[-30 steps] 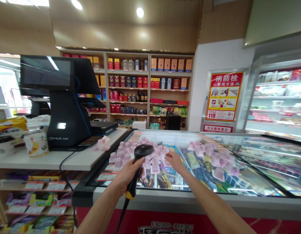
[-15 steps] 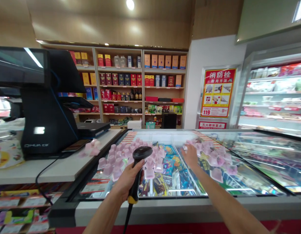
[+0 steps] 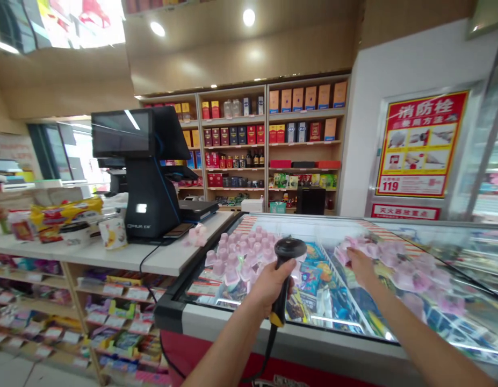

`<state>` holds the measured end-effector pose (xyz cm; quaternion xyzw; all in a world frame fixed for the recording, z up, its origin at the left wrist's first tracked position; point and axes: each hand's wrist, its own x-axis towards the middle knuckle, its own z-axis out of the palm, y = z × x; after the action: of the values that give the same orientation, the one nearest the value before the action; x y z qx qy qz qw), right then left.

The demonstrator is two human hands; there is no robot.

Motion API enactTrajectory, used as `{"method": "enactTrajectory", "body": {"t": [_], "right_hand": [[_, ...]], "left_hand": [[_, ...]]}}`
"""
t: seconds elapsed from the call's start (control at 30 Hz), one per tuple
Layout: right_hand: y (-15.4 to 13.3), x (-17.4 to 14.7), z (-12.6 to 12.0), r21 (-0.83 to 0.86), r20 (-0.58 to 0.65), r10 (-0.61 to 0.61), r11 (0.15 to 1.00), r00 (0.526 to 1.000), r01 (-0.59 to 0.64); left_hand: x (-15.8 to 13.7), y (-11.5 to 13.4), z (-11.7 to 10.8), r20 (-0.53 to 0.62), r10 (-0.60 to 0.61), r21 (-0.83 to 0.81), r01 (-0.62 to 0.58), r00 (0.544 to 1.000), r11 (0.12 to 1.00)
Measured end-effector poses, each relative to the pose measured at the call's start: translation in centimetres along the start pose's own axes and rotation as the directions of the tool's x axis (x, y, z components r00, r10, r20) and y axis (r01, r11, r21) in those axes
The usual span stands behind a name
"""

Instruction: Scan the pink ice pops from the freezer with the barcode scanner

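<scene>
My left hand (image 3: 275, 287) is wrapped around the handle of a black and yellow barcode scanner (image 3: 290, 248), held upright with its head on top and its cable hanging down. Behind it, many small pink cup-shaped packs (image 3: 236, 252) lie grouped on the glass lid of a chest freezer (image 3: 273, 325). My right hand (image 3: 363, 269) reaches over the lid with fingers closed around a pink pack (image 3: 342, 255) at the left end of a second group (image 3: 402, 263). Blur hides the exact grip. Wrapped frozen goods (image 3: 317, 269) show through the glass.
A counter (image 3: 152, 260) on the left carries a black checkout terminal (image 3: 150, 199), a patterned paper cup (image 3: 114, 234) and one more pink cluster (image 3: 197, 235). Snack shelves (image 3: 123, 322) sit below it. Boxed bottles fill the back shelves (image 3: 236, 135); a red sign (image 3: 424, 148) hangs at right.
The view has turned left, bringing more counter and snack shelves into sight. My left hand keeps hold of the scanner. My right hand stays at the left end of the right-hand pink group.
</scene>
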<state>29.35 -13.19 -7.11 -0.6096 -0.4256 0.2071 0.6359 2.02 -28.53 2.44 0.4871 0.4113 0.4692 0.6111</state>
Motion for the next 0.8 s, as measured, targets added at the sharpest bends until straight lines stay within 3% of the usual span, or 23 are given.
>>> {"method": "enactTrajectory", "body": {"t": [0.07, 0.17, 0.33, 0.47, 0.57, 0.67, 0.73, 0.8], "right_hand": [[-1.6, -1.0, 1.3, 0.342, 0.116, 0.136, 0.924, 0.984, -0.169], [-3.7, -2.1, 2.8, 0.587, 0.273, 0.185, 0.745, 0.944, -0.316], [-6.2, -4.0, 4.0, 0.662, 0.402, 0.123, 0.645, 0.907, -0.381], [-7.2, -5.1, 4.6, 0.693, 0.413, 0.14, 0.593, 0.9, -0.41], [-7.2, -5.3, 4.8, 0.682, 0.388, 0.121, 0.629, 0.914, -0.373], [-6.5, -5.3, 4.7, 0.601, 0.298, 0.091, 0.755, 0.95, -0.261], [-5.8, -5.4, 4.5, 0.42, 0.205, 0.028, 0.9, 0.978, -0.114], [-4.9, -5.6, 4.5, 0.152, 0.134, -0.092, 0.986, 0.987, 0.072]], "left_hand": [[-0.9, 0.4, 0.1, 0.009, -0.005, 0.004, 0.005, 1.0, 1.0], [-2.2, 1.0, 0.1, 0.014, 0.008, 0.017, -0.008, 1.0, 1.0], [-3.7, 1.7, 0.0, 0.036, 0.012, 0.045, -0.013, 0.999, 0.999], [-4.3, 2.1, 0.0, 0.028, 0.047, 0.08, -0.049, 0.999, 0.996], [-4.4, 2.4, -0.3, 0.059, 0.014, 0.083, -0.019, 0.998, 0.996], [-4.3, 2.6, -0.8, 0.045, 0.011, 0.071, -0.014, 0.999, 0.997], [-4.1, 2.6, -1.3, 0.012, 0.02, 0.084, -0.021, 1.0, 0.996], [-3.8, 2.4, -1.9, -0.024, 0.028, 0.101, -0.025, 0.999, 0.995]]}}
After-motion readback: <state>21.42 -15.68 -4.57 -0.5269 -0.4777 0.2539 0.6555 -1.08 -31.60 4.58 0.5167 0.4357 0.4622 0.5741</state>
